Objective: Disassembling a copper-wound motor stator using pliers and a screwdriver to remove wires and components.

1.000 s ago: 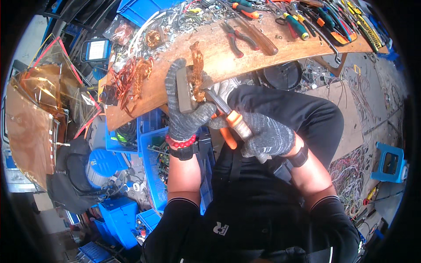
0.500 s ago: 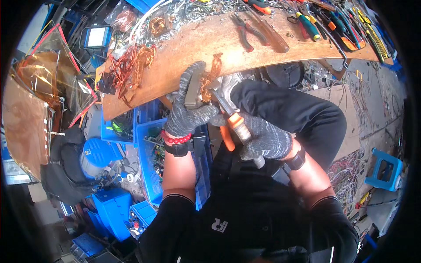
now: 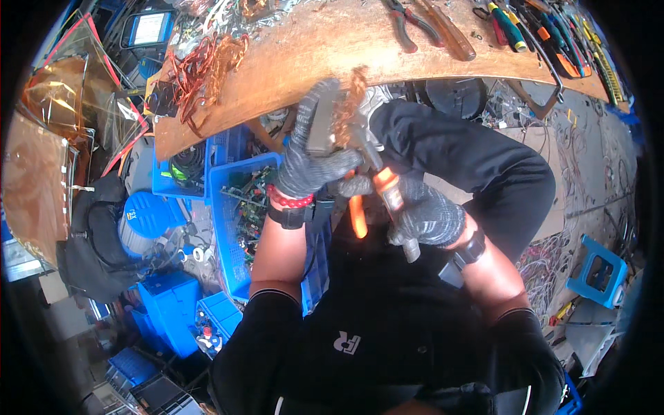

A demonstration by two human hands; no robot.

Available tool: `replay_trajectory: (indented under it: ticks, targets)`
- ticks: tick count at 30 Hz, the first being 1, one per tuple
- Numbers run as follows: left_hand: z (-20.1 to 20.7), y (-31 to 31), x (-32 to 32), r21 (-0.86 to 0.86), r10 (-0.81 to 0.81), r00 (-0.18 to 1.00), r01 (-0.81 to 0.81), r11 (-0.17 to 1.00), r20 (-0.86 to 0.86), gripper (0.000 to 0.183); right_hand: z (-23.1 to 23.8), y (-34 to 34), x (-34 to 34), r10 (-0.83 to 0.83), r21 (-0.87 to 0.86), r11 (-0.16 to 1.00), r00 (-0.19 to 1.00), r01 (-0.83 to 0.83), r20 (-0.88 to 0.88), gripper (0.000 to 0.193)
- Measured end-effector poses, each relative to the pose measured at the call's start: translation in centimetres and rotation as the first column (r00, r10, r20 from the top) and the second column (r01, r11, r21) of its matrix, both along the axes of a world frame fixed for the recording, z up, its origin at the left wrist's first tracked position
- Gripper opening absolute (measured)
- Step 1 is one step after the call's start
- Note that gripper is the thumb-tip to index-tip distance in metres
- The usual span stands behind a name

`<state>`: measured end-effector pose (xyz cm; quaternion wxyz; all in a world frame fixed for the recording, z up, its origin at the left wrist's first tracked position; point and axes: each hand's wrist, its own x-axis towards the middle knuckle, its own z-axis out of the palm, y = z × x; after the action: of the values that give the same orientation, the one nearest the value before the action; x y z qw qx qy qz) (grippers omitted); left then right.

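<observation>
My left hand (image 3: 302, 164), in a grey knitted glove, is closed round a grey metal block (image 3: 321, 131), held in front of the bench's near edge. A tangle of copper wire (image 3: 346, 117) sticks out along the block's right side and rises past its top. My gloved right hand (image 3: 430, 216) grips a pair of orange-handled pliers (image 3: 389, 185). Their jaws reach up to the copper wire beside the block; motion blur hides whether they bite on it. One orange handle points down between my hands.
On the wooden bench (image 3: 297, 76) lie a bundle of reddish wires (image 3: 200, 79), red-handled pliers (image 3: 411, 28), a wooden-handled tool (image 3: 453, 34) and several hand tools at right. Blue crates (image 3: 225, 228) stand below at left. A blue stool (image 3: 600, 271) stands on the floor at right.
The view has shifted, so the bench sits higher in the picture. Both hands keep their holds; the block and copper wire are now blurred by motion.
</observation>
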<state>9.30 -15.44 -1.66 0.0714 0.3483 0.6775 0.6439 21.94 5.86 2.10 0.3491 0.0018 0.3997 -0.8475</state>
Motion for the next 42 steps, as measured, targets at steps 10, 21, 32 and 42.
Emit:
replay_trajectory:
  ticks: [10, 21, 32, 42]
  targets:
    - [-0.3, 2.0, 0.8, -0.23, 0.168, 0.913, -0.266, 0.936, -0.373, 0.108, -4.1, 1.6, 1.0, -0.085, 0.143, 0.983, 0.974, 0.116, -0.208, 0.044]
    - [1.8, 1.9, 0.4, -0.445, -0.071, 0.667, -0.41, 0.796, -0.741, 0.124, -6.5, 2.1, 2.4, -0.111, 0.127, 0.984, 0.989, 0.122, -0.094, 0.042]
    - [-0.4, 0.9, -0.3, -0.479, -0.12, 0.643, -0.419, 0.771, -0.756, 0.106, -6.4, 0.7, 2.5, -0.189, 0.234, 0.949, 0.976, 0.21, -0.109, 0.034]
    - [-5.1, 2.7, 2.5, -0.308, 0.167, 0.673, -0.527, 0.792, -0.721, 0.092, -10.7, -1.0, 3.1, -0.307, 0.483, 0.685, 0.817, 0.546, -0.488, 0.063]
